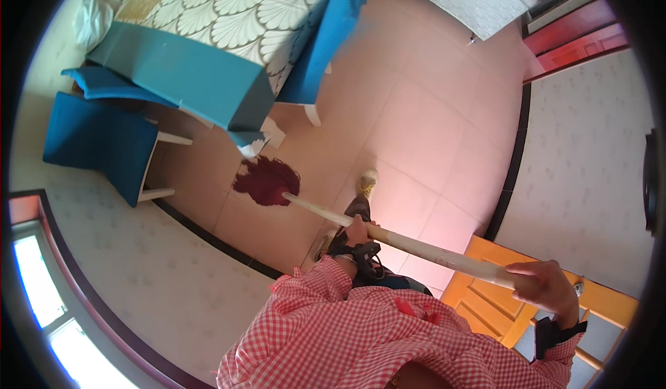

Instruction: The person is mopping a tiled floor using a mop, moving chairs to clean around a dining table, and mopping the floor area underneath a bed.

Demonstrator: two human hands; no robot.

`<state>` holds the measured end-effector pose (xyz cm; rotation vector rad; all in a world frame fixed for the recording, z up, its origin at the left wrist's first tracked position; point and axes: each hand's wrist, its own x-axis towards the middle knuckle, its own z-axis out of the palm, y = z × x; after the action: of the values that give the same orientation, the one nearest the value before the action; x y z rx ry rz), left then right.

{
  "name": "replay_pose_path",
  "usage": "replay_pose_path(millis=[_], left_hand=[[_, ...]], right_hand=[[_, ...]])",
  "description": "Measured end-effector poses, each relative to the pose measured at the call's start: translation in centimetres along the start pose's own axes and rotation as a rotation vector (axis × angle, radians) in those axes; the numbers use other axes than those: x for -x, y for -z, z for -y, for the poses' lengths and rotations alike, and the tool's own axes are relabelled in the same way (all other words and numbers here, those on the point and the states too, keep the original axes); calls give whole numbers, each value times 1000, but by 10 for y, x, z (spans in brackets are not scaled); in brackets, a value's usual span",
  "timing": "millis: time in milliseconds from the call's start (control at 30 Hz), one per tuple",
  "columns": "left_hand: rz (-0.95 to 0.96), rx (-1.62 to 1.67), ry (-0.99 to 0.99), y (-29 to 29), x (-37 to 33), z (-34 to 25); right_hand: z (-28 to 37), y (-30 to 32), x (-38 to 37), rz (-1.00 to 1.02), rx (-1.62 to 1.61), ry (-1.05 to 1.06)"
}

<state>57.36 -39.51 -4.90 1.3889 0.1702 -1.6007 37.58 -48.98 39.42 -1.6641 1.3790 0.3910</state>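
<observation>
A mop with a long pale handle [437,254] slants across the view, its dark red head [269,182] spread on the tiled floor. Partway down the handle, my left hand [357,231] is wrapped round it. My right hand [544,285] grips the upper end, fingers laid over the top. The mop head rests close to the foot of a table covered by a teal cloth [187,70] and a white shell-patterned cover [243,7]. Dark bands are on both my wrists.
Blue chairs [104,136] with white legs stand left of the mop head, and another blue chair [316,49] is at the table's right side. My shoe [368,181] is on the pink tiles. A wooden door [489,292] is at the lower right, by a pale wall [590,139].
</observation>
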Motion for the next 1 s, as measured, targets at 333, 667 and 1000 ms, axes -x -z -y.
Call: replay_pose_path(millis=[333, 667, 1000], left_hand=[[-178, 550, 454, -199, -50, -12], [107, 179, 656, -319, -121, 5], [191, -190, -331, -403, -209, -46]], right_hand=[[-57, 136, -15, -264, 62, -57], [-150, 176, 18, -335, -387, -393], [-225, 323, -151, -211, -61, 23]])
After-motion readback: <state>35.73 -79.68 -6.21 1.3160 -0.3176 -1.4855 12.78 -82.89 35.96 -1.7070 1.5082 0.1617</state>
